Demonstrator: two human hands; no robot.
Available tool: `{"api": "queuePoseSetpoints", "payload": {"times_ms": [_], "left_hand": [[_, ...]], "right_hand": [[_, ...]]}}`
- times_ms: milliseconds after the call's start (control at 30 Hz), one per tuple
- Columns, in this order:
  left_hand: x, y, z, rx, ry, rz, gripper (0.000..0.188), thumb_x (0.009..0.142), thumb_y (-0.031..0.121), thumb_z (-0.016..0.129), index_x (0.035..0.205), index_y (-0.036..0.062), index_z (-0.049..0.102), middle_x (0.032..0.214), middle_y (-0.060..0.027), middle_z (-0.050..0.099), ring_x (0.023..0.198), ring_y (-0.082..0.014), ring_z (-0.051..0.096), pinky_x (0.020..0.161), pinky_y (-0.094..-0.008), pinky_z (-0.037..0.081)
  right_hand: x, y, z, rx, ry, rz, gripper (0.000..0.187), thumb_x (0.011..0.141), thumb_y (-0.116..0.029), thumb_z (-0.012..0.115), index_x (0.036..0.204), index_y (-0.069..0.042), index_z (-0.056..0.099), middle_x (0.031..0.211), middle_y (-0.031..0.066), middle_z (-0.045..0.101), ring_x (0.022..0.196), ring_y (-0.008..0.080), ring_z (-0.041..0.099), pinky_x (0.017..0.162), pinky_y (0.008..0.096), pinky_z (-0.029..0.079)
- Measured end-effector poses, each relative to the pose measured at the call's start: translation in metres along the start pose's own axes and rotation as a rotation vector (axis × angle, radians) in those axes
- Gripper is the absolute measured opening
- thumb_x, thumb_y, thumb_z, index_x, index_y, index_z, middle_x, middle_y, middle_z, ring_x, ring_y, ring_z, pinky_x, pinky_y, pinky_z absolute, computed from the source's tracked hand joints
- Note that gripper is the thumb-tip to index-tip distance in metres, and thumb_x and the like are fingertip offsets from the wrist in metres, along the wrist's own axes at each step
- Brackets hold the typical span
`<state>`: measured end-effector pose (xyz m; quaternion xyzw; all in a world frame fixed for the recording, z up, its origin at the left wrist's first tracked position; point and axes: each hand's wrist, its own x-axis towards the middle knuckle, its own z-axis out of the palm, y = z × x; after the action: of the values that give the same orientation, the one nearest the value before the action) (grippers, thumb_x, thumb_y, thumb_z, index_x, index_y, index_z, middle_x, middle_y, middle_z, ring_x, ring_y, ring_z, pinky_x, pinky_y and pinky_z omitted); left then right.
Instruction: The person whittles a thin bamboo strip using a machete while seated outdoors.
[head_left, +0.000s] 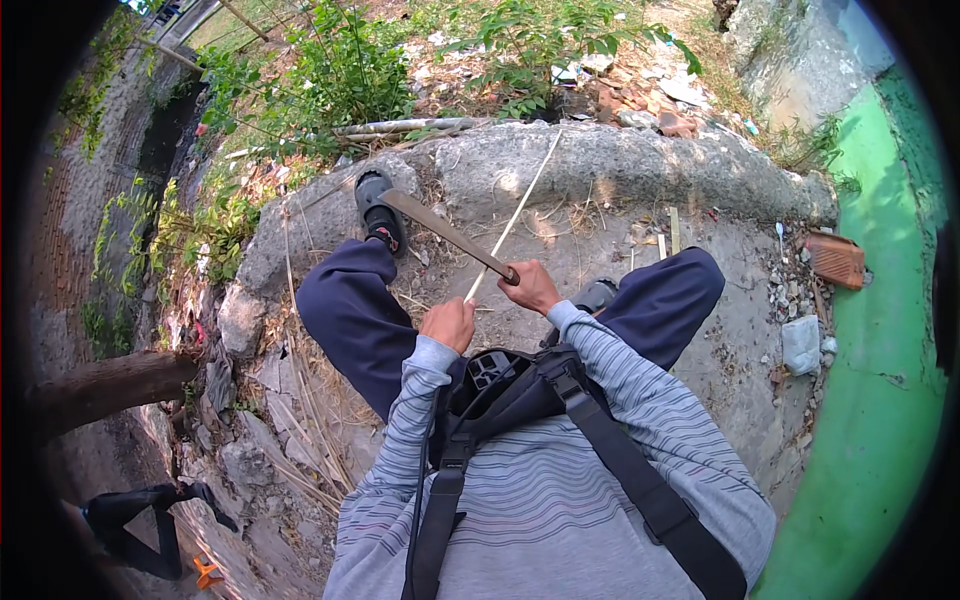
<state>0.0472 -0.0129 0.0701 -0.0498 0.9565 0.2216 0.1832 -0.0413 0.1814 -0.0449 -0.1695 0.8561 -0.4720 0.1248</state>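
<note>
My left hand [449,324] is closed around the near end of a long, thin, pale strip [524,205], which looks like split bamboo or cane. The strip slants away from me, its far end over the rough stone ledge. My right hand [532,288] grips the handle of a machete [437,226], a long brown-grey blade pointing away to the left. The blade crosses the strip just beyond my hands; whether it presses on it I cannot tell. Both hands are close together in front of my lap, between my bent knees.
A stone ledge [620,165] runs across the front, with green plants [350,70] and litter behind. A green wall [850,420] stands right, near an orange-brown plastic basket [836,260] and a crumpled white bag [801,345]. Dry strips lie at left, by a log [115,390]. Another person's legs [140,515] show lower left.
</note>
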Motion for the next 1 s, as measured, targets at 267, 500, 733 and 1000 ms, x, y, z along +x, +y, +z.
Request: {"api": "queuePoseSetpoints", "payload": {"times_ms": [267,500,733,1000], "left_hand": [[-0.006,0.014,0.001,0.026,0.081,-0.034,0.048,0.107,0.036,0.044,0.085,-0.0011,0.065,0.082,-0.0289,0.067,0.080,-0.0498,0.065,0.077,-0.0605,0.049],[-0.010,0.009,-0.002,-0.044,0.111,0.113,0.047,0.106,0.035,0.046,0.082,-0.0002,0.066,0.077,-0.0279,0.067,0.075,-0.0504,0.065,0.073,-0.0604,0.050],[-0.014,0.017,-0.016,0.027,0.135,0.070,0.045,0.105,0.033,0.048,0.080,0.0006,0.064,0.074,-0.0284,0.065,0.073,-0.0498,0.065,0.071,-0.0606,0.052],[-0.010,0.010,-0.005,0.076,0.157,0.079,0.041,0.105,0.033,0.050,0.083,0.0017,0.064,0.072,-0.0265,0.066,0.071,-0.0478,0.066,0.068,-0.0601,0.052]], "right_hand": [[0.004,0.006,-0.004,-0.023,0.000,-0.014,0.025,0.080,-0.027,0.070,0.084,-0.002,0.071,0.073,0.0232,0.066,0.073,0.0441,0.066,0.067,0.0480,0.053],[0.021,0.035,-0.021,0.011,0.043,0.116,0.029,0.080,-0.026,0.069,0.084,0.003,0.068,0.071,0.0257,0.063,0.067,0.0443,0.063,0.064,0.0470,0.049],[0.016,0.030,-0.024,0.000,-0.086,0.007,0.030,0.082,-0.027,0.069,0.083,0.004,0.067,0.072,0.0273,0.063,0.069,0.0433,0.064,0.067,0.0478,0.049],[0.024,0.038,-0.025,-0.040,-0.024,0.099,0.033,0.081,-0.029,0.069,0.081,0.004,0.067,0.071,0.0265,0.064,0.068,0.0449,0.064,0.067,0.0487,0.050]]}}
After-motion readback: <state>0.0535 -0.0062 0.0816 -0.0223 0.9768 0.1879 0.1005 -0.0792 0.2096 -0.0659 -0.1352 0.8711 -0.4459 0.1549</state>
